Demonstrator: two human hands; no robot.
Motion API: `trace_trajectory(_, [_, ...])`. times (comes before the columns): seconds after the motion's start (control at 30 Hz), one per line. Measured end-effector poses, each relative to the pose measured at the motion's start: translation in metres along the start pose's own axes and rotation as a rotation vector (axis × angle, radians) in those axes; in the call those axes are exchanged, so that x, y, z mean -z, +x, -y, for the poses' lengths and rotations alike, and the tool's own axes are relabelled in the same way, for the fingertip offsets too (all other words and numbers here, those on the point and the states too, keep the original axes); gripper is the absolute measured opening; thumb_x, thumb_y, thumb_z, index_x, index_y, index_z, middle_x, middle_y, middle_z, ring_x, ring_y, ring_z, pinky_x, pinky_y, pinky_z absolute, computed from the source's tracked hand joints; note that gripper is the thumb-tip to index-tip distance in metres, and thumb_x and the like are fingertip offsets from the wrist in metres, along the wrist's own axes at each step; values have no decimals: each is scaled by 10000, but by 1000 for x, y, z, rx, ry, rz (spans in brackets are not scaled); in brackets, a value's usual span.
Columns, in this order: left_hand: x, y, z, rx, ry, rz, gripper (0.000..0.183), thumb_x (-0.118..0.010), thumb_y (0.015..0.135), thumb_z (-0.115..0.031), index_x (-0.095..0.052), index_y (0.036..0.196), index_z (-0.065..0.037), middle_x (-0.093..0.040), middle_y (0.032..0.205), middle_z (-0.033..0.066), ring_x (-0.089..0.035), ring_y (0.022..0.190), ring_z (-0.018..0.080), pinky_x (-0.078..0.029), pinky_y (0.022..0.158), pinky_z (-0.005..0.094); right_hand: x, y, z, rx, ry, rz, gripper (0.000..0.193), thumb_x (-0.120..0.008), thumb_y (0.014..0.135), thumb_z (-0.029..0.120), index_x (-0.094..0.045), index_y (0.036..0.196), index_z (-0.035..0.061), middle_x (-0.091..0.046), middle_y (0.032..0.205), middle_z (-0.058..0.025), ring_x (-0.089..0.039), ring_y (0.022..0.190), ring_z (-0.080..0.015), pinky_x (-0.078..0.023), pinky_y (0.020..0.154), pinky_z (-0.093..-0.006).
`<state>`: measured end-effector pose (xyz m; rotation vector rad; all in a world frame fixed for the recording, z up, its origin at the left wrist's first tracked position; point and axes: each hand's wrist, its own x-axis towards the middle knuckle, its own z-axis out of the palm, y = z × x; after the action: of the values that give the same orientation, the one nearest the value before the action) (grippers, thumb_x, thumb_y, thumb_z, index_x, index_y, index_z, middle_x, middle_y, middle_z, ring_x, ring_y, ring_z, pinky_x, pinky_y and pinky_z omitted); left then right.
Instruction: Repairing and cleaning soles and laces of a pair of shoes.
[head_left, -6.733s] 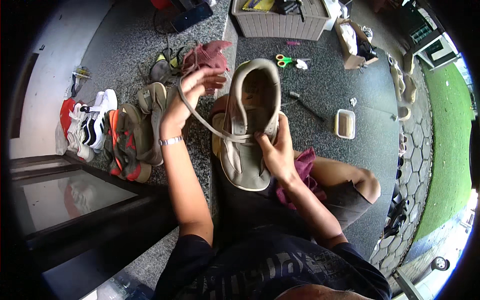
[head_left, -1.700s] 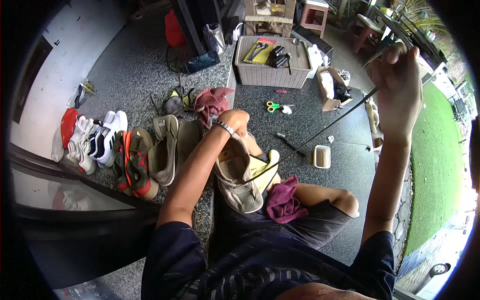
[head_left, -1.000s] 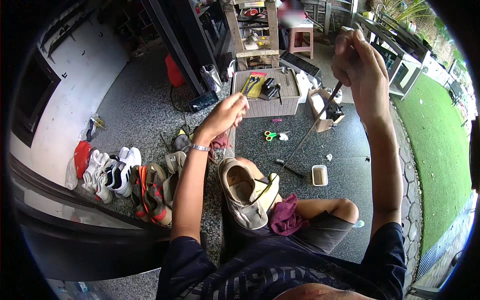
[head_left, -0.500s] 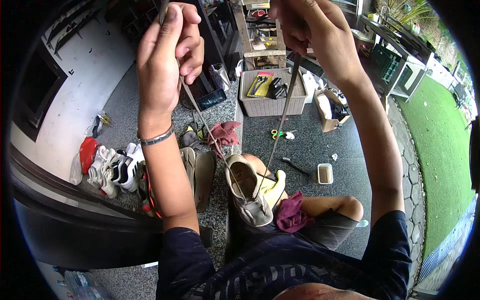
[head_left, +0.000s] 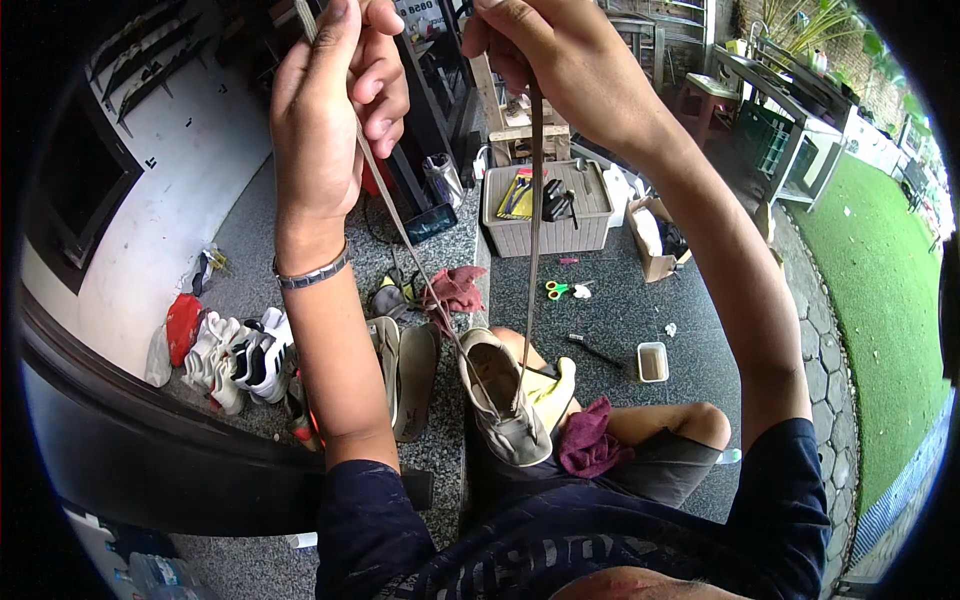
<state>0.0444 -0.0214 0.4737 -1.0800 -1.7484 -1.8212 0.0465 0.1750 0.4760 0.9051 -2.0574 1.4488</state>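
A worn grey-beige shoe (head_left: 514, 436) rests by my lap with its opening facing up. Two long ends of its flat shoelace (head_left: 535, 230) stretch upward from the eyelets. My left hand (head_left: 338, 120) is raised at the upper left, its thumb and fingers closed on one lace end. Farther right, my right hand (head_left: 565, 65) pinches the other end, held taut and nearly straight up; its fingertips are partly hidden. Against the shoe's right side lies a pale yellow cloth-like piece (head_left: 552, 394), with a maroon cloth (head_left: 592, 440) on my leg beside it.
Several shoes (head_left: 245, 355) line the left wall. A pair of insole-like soles (head_left: 415, 385) lies left of the shoe. Ahead stands a lidded grey bin (head_left: 550, 230) with tools on top. Scissors (head_left: 556, 290), a brush (head_left: 597, 350) and a small tub (head_left: 652, 362) sit on the floor.
My right hand has shifted left, closer to my left hand, so its lace now runs almost vertical. The left hand stays nearly where it was. The view has tilted slightly.
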Motion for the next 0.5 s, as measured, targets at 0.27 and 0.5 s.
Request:
trace_trajectory(0.27, [6,4,-5,22,61,-36,388,-408,1108,-420,-580,1060,-77,-333,649,-66,-314,471,37,-278,404,202,-10,9,2,56,1,7,474,-429,1117,335,-625,828,13,-522,627,14,-479,565,-85,-396,517,-271])
trace_trajectory(0.5, [113,-3,17,-406,1083,-421,455,-723,894,-460,-734,1041,-29,-735,920,95,-653,748,286,-525,811,482,19,-22,-17,97,-22,-200,408,-413,1116,313,-656,940,37,-554,704,-15,-485,585,-100,-430,587,-252])
